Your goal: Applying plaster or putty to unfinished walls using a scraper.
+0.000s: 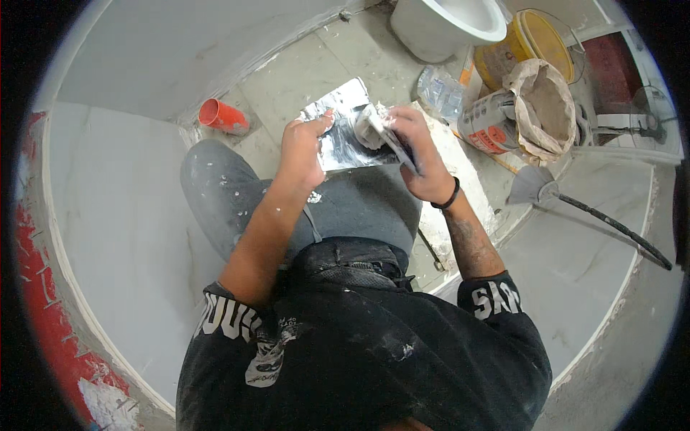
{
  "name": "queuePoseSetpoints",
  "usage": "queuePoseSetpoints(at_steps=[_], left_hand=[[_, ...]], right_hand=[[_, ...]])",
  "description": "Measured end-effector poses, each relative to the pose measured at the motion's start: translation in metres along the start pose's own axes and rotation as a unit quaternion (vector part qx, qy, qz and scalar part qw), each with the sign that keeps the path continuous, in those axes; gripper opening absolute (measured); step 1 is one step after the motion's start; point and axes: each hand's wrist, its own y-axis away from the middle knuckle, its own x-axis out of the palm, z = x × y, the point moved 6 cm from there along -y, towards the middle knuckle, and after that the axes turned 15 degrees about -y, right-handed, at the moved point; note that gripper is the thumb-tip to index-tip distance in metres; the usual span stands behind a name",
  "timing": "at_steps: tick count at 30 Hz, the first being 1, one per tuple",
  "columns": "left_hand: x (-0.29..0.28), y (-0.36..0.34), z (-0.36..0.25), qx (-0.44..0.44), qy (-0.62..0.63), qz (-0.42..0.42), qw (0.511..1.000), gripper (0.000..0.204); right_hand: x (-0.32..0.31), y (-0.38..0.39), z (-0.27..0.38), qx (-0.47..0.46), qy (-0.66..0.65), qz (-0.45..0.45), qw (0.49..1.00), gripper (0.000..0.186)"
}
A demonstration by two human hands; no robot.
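Observation:
My left hand [302, 151] grips the left side of a flat, shiny metal plate [336, 147] smeared with white paste, its thumb on top. My right hand [424, 158] holds a narrow tool [399, 149], apparently a putty knife, tilted against the plate's right part; its full shape is hidden by the fingers. A lump of white paste [369, 129] sits between the plate and the blade, with more paste on my fingers. Both hands are above my grey-trousered legs.
A red cup [215, 113] lies at upper left. Behind are a white basin [438, 25], yellow bucket [496, 57], plastic container [438, 90] and open sack [543, 108]. A white-dusted board [456, 223] lies right of my legs, a long-handled tool [600, 219] farther right. Tiled walls enclose the space.

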Motion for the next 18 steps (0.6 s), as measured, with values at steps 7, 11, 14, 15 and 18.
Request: queuePoseSetpoints(at_steps=[7,11,14,15,18], left_hand=[[0.012,0.003,-0.036,0.061,0.062,-0.011,0.996,0.022],[-0.004,-0.021,-0.048,0.046,-0.054,0.028,0.997,0.022],[-0.009,-0.043,-0.047,0.021,-0.076,0.061,0.995,0.022],[-0.011,-0.046,-0.045,0.018,-0.078,0.06,0.995,0.022],[-0.002,-0.05,-0.038,0.026,-0.094,0.082,0.992,0.021]], right_hand=[[-0.027,0.098,-0.163,0.322,-0.358,-0.305,0.822,0.064],[-0.051,0.036,-0.062,0.162,-0.461,-0.352,0.799,0.035],[-0.074,0.009,-0.008,0.083,-0.12,-0.258,0.955,0.045],[-0.059,-0.013,0.024,0.041,0.062,-0.146,0.987,0.052],[-0.018,-0.03,0.042,0.061,0.274,0.017,0.96,0.057]])
